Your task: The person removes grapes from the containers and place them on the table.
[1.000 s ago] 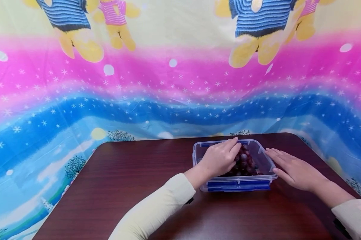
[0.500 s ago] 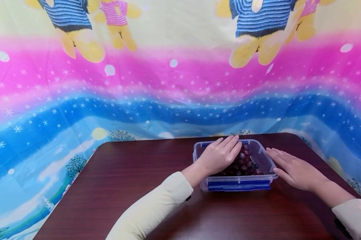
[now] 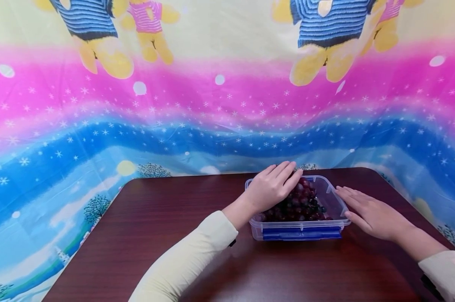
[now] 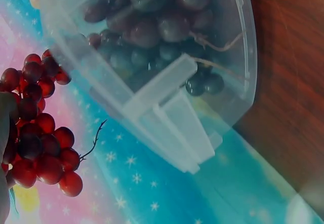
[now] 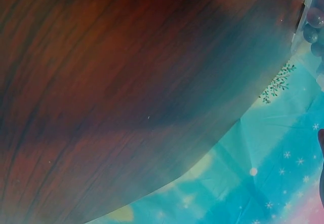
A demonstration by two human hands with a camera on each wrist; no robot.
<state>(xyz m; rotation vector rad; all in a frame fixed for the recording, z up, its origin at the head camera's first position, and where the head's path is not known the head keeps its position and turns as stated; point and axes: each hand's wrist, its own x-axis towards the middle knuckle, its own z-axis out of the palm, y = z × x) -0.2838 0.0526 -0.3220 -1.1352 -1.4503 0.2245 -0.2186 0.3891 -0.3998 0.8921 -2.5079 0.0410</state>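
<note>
My left hand (image 3: 270, 188) is over the left part of a clear plastic food container (image 3: 257, 230) and grips a bunch of red grapes (image 4: 43, 148). In the left wrist view this bunch hangs outside the container wall, a thin bare stem sticking out of it. More dark grapes (image 3: 299, 212) fill the container, some purple and some nearly black, seen through the wall in the left wrist view. My right hand (image 3: 375, 212) lies with fairly straight fingers along the container's right rim. The left palm is hidden from the head camera.
A blue latch (image 3: 302, 233) runs along the container's front. The container stands near the far edge of a dark reddish-brown wooden table (image 3: 167, 218). Behind the table hangs a printed cloth (image 3: 212, 105) with bears and snowflakes.
My left hand has risen and shifted slightly left with the red grapes, uncovering more dark grapes in the container. The right hand has stayed at the right rim.
</note>
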